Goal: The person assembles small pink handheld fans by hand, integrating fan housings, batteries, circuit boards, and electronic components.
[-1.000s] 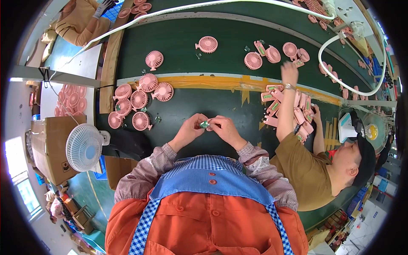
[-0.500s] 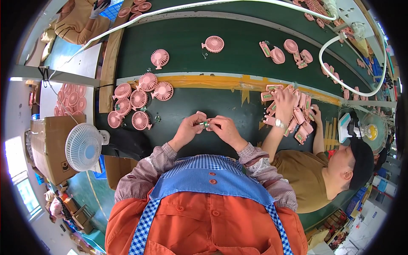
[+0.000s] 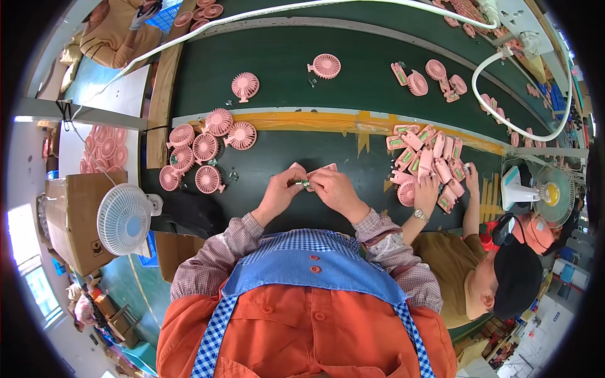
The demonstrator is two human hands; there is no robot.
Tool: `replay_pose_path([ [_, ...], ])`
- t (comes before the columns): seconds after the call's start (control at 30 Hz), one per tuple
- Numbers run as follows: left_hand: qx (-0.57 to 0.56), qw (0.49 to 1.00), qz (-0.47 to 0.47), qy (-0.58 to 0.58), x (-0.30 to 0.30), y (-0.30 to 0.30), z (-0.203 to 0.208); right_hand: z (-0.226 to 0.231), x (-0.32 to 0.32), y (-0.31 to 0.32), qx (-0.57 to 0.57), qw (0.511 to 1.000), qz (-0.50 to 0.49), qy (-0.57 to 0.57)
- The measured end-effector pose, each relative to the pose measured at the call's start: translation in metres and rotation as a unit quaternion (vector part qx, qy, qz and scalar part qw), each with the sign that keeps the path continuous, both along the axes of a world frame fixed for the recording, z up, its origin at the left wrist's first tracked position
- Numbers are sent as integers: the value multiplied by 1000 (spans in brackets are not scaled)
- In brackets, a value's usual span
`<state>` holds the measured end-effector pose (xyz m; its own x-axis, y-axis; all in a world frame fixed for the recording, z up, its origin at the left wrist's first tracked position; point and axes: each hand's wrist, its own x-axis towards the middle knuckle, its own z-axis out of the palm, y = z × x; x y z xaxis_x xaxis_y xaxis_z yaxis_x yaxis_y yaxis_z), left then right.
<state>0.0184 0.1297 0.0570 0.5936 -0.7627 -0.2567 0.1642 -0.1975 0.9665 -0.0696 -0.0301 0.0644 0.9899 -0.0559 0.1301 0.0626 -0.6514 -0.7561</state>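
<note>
Just in front of my apron, my hands meet over a small green circuit board [image 3: 303, 184]. My left hand [image 3: 278, 194] is closed, pinching the board between thumb and fingertips. My right hand [image 3: 337, 191] is closed too, its fingers at the board's other side. A pink plastic piece [image 3: 326, 169] sticks out beyond my right fingers; most of it is hidden, and so is how it joins the board. Left of my hands lies a group of round pink fan heads [image 3: 205, 147], with small green boards [image 3: 234, 176] beside them.
To the right, a co-worker's hands [image 3: 426, 192] touch a heap of pink handles [image 3: 423, 151]. Beyond a yellow-taped ledge [image 3: 302, 120], pink fans [image 3: 326, 65] lie on a green belt [image 3: 277, 88]. A white fan [image 3: 124, 218] stands left; a white cable [image 3: 302, 7] crosses above.
The fans on the belt have shifted right. My right hand has turned slightly over the board, showing more pink plastic. The co-worker's hand has drawn back from the heap, and their head has lowered.
</note>
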Motion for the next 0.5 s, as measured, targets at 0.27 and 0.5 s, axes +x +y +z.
replay_pose_path([
  [0.27, 26, 999, 13, -23, -4, -7, 7, 12, -1, 2, -56, 998, -18, 34],
  [0.5, 12, 996, 2, -86, -2, -9, 17, 0, 0, 4, 84, 991, -63, 88],
])
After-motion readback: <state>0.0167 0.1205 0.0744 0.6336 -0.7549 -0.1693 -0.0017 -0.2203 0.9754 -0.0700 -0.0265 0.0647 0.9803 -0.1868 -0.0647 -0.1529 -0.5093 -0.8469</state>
